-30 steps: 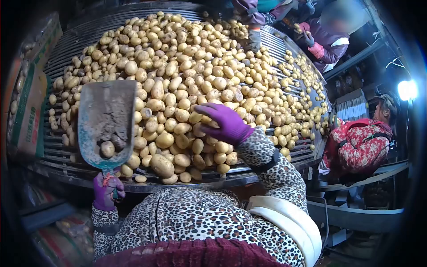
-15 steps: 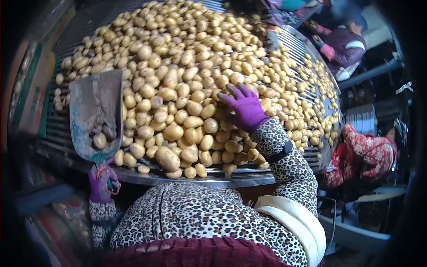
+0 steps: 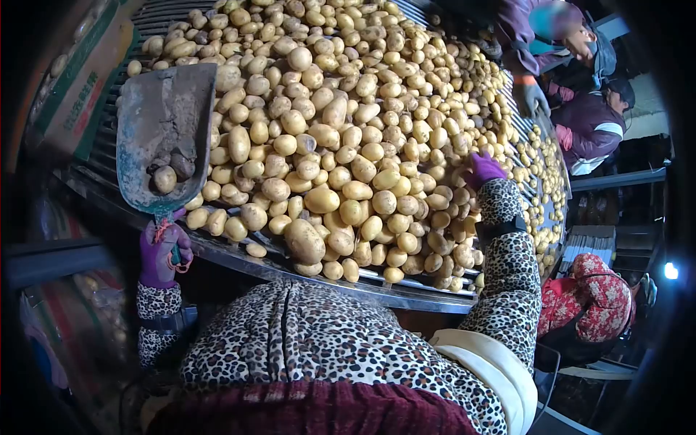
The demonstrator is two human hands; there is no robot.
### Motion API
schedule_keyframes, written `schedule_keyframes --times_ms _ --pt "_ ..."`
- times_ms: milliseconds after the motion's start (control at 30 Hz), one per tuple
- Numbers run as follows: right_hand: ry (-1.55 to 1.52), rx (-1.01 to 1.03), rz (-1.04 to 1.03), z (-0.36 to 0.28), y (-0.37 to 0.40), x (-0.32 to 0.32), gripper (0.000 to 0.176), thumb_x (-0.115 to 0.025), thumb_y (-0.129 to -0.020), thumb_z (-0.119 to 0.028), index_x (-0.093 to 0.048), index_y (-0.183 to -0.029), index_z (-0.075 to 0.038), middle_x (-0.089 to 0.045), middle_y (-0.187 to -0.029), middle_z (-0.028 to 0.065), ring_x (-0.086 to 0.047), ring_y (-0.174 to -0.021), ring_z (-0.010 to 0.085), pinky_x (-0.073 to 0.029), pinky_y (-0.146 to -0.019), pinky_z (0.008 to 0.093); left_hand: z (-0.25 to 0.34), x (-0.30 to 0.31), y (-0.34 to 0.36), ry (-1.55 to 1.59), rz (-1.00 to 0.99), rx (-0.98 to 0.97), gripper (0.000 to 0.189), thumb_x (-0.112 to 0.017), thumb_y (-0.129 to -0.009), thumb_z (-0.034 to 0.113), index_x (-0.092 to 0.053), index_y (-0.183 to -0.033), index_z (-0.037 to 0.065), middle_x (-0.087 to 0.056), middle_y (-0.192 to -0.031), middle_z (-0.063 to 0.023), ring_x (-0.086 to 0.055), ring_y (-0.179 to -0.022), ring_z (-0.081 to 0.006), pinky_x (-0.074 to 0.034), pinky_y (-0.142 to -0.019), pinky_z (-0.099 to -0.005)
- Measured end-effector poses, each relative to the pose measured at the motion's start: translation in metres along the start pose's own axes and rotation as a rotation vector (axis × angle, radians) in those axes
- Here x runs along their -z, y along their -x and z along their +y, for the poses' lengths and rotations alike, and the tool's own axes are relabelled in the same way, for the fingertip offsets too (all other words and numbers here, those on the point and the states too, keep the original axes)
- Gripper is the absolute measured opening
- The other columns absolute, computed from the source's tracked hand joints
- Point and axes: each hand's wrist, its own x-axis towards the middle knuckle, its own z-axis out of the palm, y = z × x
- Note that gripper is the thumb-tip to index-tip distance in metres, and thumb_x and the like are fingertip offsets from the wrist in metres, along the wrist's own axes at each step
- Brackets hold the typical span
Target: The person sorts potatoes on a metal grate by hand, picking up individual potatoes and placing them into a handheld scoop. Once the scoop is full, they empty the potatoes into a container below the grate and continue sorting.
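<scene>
**Inspector:** One pale potato [image 3: 165,179] sits in the metal scoop [image 3: 165,116]. It lies low in the blade, just above the grip, with dark clods of soil touching it.

**Clerk:** Condition of the scoop?

**Inspector:** The blade is worn, grey-green and caked with dried earth. It is held upright with its open face toward the camera, and the handle runs down into the fist.

**Clerk:** And the grip itself?

**Inspector:** The left hand [image 3: 164,254], in a purple glove, is clenched round the handle. The right hand [image 3: 483,168], also in a purple glove, is well off to the right of that grip. It rests on the far side of the potato heap [image 3: 348,145], touching the potatoes. I cannot tell whether its fingers have closed on one.

**Clerk:** Surface?

**Inspector:** A slatted metal sorting table [image 3: 420,296]. Its rim passes just right of the grip, about level with the fist. The heap covers most of it, and bare slats show behind the blade.

**Clerk:** Containers and surroundings?

**Inspector:** A cardboard box [image 3: 76,94] with green print stands above and left of the grip, beside the table, contents hidden. Beyond the right hand, a co-worker's grey-gloved hand [image 3: 533,98] is at the table's far edge. A person in a red floral jacket [image 3: 598,297] is lower right. The room is dim, with a small lamp [image 3: 670,270] at the far right.
</scene>
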Motion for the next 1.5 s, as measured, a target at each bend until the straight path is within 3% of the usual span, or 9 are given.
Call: schedule_keyframes --times_ms 100,167,300,467,600,1000,1133,1300,1500 --pt "-0.034 0.119 0.097 -0.038 0.014 0.034 0.039 -0.068 -0.083 -0.036 -0.063 -0.117 -0.017 -0.058 -0.123 0.0149 -0.056 -0.117 0.0357 -0.046 -0.1 0.0462 0.003 0.0 -0.003 -0.027 -0.011 0.039 0.054 -0.066 -0.091 0.027 -0.05 -0.131 -0.005 -0.056 -0.071 -0.0042 -0.053 -0.051 -0.01 -0.047 -0.047 -0.0236" --pt "-0.198 0.476 0.405 -0.08 0.026 0.035 0.043 -0.074 -0.081 -0.027 -0.063 -0.12 -0.015 -0.059 -0.13 0.016 -0.056 -0.119 0.036 -0.047 -0.1 0.0451 0.009 -0.006 -0.003 -0.037 -0.023 0.057 0.055 -0.067 -0.09 0.029 -0.05 -0.13 -0.005 -0.056 -0.071 -0.0039 -0.053 -0.051 -0.01 -0.046 -0.047 -0.0234" --pt "-0.254 0.904 0.36 -0.201 0.016 0.047 0.05 -0.071 -0.079 -0.037 -0.058 -0.125 -0.021 -0.058 -0.12 0.0102 -0.057 -0.113 0.0323 -0.047 -0.095 0.0469 0.012 -0.01 0.0 -0.058 -0.061 0.015 0.058 -0.067 -0.089 0.032 -0.05 -0.131 -0.005 -0.056 -0.071 -0.0039 -0.053 -0.05 -0.0102 -0.045 -0.046 -0.0231" --pt "-0.328 0.773 0.11 -0.261 -0.005 0.085 0.072 -0.066 -0.082 -0.052 -0.043 -0.143 -0.023 -0.042 -0.147 0.0135 -0.042 -0.133 0.0378 -0.04 -0.106 0.0528 0.015 -0.01 0.0 -0.064 -0.036 0.016 0.057 -0.067 -0.09 0.029 -0.049 -0.131 -0.006 -0.055 -0.071 -0.0044 -0.053 -0.049 -0.0107 -0.046 -0.046 -0.0232" --pt "-0.278 0.667 0.134 -0.263 -0.016 0.068 0.083 -0.068 -0.079 -0.058 -0.036 -0.149 -0.026 -0.031 -0.155 0.0129 -0.037 -0.137 0.0394 -0.035 -0.111 0.0529 0.012 -0.009 0.0 -0.074 -0.021 0.035 0.056 -0.067 -0.09 0.027 -0.049 -0.131 -0.005 -0.056 -0.071 -0.0045 -0.053 -0.05 -0.0106 -0.046 -0.046 -0.0233" --pt "-0.154 0.647 0.245 -0.169 0.036 0.007 0.069 -0.066 -0.083 -0.049 -0.04 -0.145 -0.034 -0.039 -0.15 0.0139 -0.044 -0.133 0.0377 -0.025 -0.108 0.0677 0.008 -0.001 -0.002 -0.009 -0.054 0.029 0.058 -0.069 -0.089 0.028 -0.047 -0.131 -0.006 -0.055 -0.071 -0.004 -0.052 -0.05 -0.0098 -0.046 -0.046 -0.0232" --pt "-0.215 0.629 0.255 -0.137 0.056 0.01 0.062 -0.067 -0.082 -0.048 -0.049 -0.138 -0.032 -0.042 -0.146 0.013 -0.049 -0.128 0.0349 -0.037 -0.104 0.0567 0.006 -0.002 -0.001 -0.017 -0.044 0.007 0.055 -0.063 -0.093 0.026 -0.046 -0.133 -0.008 -0.056 -0.069 -0.0032 -0.053 -0.046 -0.0095 -0.045 -0.042 -0.0228" --pt "-0.315 0.425 -0.066 -0.086 0.062 0.016 0.063 -0.071 -0.08 -0.047 -0.051 -0.135 -0.023 -0.049 -0.139 0.0133 -0.05 -0.125 0.0366 -0.043 -0.102 0.0481 0.008 -0.004 0.001 -0.022 -0.013 0.041 0.065 -0.068 -0.09 0.034 -0.045 -0.133 -0.009 -0.055 -0.069 -0.0029 -0.053 -0.046 -0.0097 -0.046 -0.042 -0.0229" --pt "-0.104 0.202 0.027 -0.03 0.076 0.006 0.058 -0.076 -0.076 -0.044 -0.058 -0.127 -0.022 -0.056 -0.131 0.0115 -0.052 -0.123 0.0359 -0.043 -0.103 0.0459 0.007 -0.002 0.0 -0.007 0.01 0.011 0.072 -0.071 -0.087 0.038 -0.043 -0.133 -0.011 -0.055 -0.069 -0.0027 -0.054 -0.046 -0.0099 -0.047 -0.042 -0.0231"
